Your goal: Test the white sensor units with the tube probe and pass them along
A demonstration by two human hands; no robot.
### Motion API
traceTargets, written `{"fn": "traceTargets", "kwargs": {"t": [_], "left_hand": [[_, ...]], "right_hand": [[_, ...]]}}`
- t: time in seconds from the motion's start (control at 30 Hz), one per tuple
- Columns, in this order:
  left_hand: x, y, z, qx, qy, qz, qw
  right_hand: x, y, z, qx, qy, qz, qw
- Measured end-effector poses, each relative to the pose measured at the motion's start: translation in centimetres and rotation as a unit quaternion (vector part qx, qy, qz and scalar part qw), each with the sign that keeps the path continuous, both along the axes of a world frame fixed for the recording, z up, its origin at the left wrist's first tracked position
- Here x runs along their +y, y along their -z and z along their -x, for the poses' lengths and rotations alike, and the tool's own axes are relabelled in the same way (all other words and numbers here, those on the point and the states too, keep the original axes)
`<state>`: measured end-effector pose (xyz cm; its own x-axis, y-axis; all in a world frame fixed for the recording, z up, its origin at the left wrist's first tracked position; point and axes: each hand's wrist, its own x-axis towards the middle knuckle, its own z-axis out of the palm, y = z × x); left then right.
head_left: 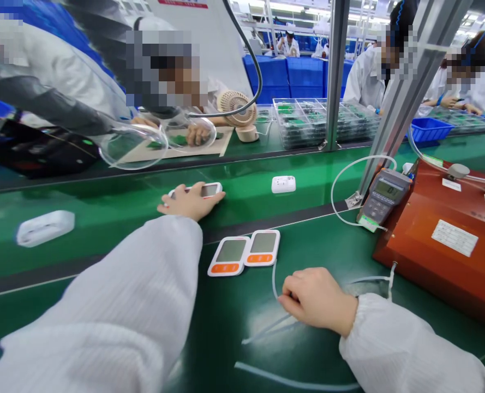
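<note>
- Shows a white plastic housing (pixel 46 228) on the green conveyor (pixel 250 191).
- Spreads the left hand (pixel 190 203) across a white display unit (pixel 211 190) on that conveyor, touching it; cannot tell if gripping.
- Has two orange-buttoned LCD monitors (pixel 228 255) touching on the dark green worktop (pixel 209 333).
- Shows a smaller white housing (pixel 283 184) beyond.
- Curls the right hand (pixel 318 297) closed, pinching clear tubing (pixel 274 279).
- Leans a handheld digital meter (pixel 385 192) against an orange-red box (pixel 442 234).

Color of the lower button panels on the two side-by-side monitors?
Orange, on the monitors' white casings; head view.
</note>
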<state>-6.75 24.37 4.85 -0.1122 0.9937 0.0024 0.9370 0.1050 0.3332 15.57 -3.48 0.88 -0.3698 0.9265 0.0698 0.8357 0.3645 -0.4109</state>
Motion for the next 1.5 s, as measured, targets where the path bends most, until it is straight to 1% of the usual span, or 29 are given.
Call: {"fn": "traceTargets", "kwargs": {"t": [0.07, 0.1, 0.17, 0.2, 0.3, 0.37, 0.43, 0.47, 0.53, 0.6, 0.67, 0.73, 0.8, 0.87, 0.93, 1.03, 1.1, 1.17, 1.2, 1.27, 1.33, 1.37, 1.43, 1.47, 1.5], "left_hand": [[-0.4, 0.0, -0.6, 0.008, 0.011, 0.003, 1.000], [-1.0, 0.0, -1.1, 0.013, 0.024, 0.003, 1.000], [-3.1, -0.1, -2.8, 0.022, 0.077, 0.010, 0.997], [-4.6, 0.0, -3.7, 0.024, 0.104, 0.016, 0.994], [-10.5, 0.5, -6.4, 0.033, 0.230, 0.047, 0.972], [-14.3, 1.0, -7.2, 0.070, 0.258, 0.034, 0.963], [-17.1, 1.5, -6.8, 0.108, 0.233, 0.005, 0.966], [-18.0, 1.6, -6.2, 0.125, 0.217, 0.001, 0.968], [-19.0, 1.7, -4.3, 0.149, 0.174, 0.009, 0.973], [-19.2, 1.7, -2.4, 0.156, 0.143, 0.026, 0.977], [-19.0, 1.6, -0.8, 0.150, 0.133, 0.042, 0.979], [-18.2, 1.6, 0.1, 0.139, 0.141, 0.040, 0.979], [-16.7, 1.5, 0.3, 0.129, 0.149, 0.009, 0.980], [-14.1, 1.4, -0.1, 0.113, 0.140, -0.042, 0.983], [-10.5, 1.4, -0.8, 0.087, 0.109, -0.074, 0.988], [-4.6, 1.7, -1.9, 0.022, 0.055, -0.078, 0.995], [-1.3, 2.3, -2.5, -0.013, 0.007, -0.084, 0.996], [0.8, 3.0, -3.1, -0.025, -0.021, -0.082, 0.996], [1.3, 3.3, -3.4, -0.031, -0.026, -0.080, 0.996], [1.0, 3.6, -3.7, -0.046, -0.014, -0.083, 0.995], [-0.9, 3.8, -3.8, -0.061, 0.021, -0.098, 0.993], [-2.5, 3.9, -3.6, -0.069, 0.046, -0.112, 0.990], [-6.2, 4.4, -2.6, -0.093, 0.098, -0.141, 0.981], [-8.2, 4.8, -1.9, -0.119, 0.133, -0.178, 0.968], [-10.1, 5.3, -1.1, -0.138, 0.158, -0.190, 0.959]], "right_hand": [[0.0, -0.1, 0.0, -0.002, 0.001, 0.002, 1.000], [0.0, -0.2, 0.0, -0.003, 0.003, 0.002, 1.000], [0.0, -0.2, 0.0, -0.003, 0.005, -0.002, 1.000], [0.0, -0.2, 0.0, -0.002, 0.005, -0.005, 1.000], [-0.1, 0.0, 0.0, 0.005, 0.004, -0.016, 1.000], [-0.2, 0.2, 0.0, 0.011, 0.003, -0.021, 1.000], [-0.2, 0.3, -0.1, 0.016, 0.002, -0.021, 1.000], [-0.2, 0.4, 0.0, 0.018, 0.001, -0.020, 1.000], [-0.2, 0.5, 0.0, 0.022, 0.001, -0.019, 1.000], [-0.2, 0.5, 0.0, 0.025, 0.000, -0.017, 1.000], [-0.2, 0.5, 0.1, 0.026, 0.002, -0.016, 1.000], [-0.2, 0.6, 0.2, 0.025, 0.006, -0.016, 1.000], [-0.2, 0.7, 0.2, 0.025, 0.009, -0.017, 1.000], [-0.1, 0.7, 0.2, 0.025, 0.009, -0.014, 1.000], [-0.1, 0.6, 0.2, 0.026, 0.009, -0.009, 1.000], [-0.1, 0.5, 0.2, 0.027, 0.009, 0.000, 1.000], [-0.1, 0.4, 0.3, 0.027, 0.009, 0.005, 1.000], [-0.1, 0.4, 0.3, 0.029, 0.007, 0.007, 1.000], [-0.1, 0.4, 0.2, 0.030, 0.006, 0.006, 1.000], [-0.1, 0.4, 0.2, 0.033, 0.005, 0.004, 0.999], [-0.1, 0.5, 0.2, 0.034, 0.007, 0.001, 0.999], [-0.1, 0.5, 0.2, 0.033, 0.010, -0.001, 0.999], [-0.1, 0.5, 0.2, 0.030, 0.011, -0.004, 0.999], [0.0, 0.5, 0.2, 0.027, 0.010, -0.003, 1.000], [0.0, 0.4, 0.2, 0.024, 0.008, -0.002, 1.000]]}}
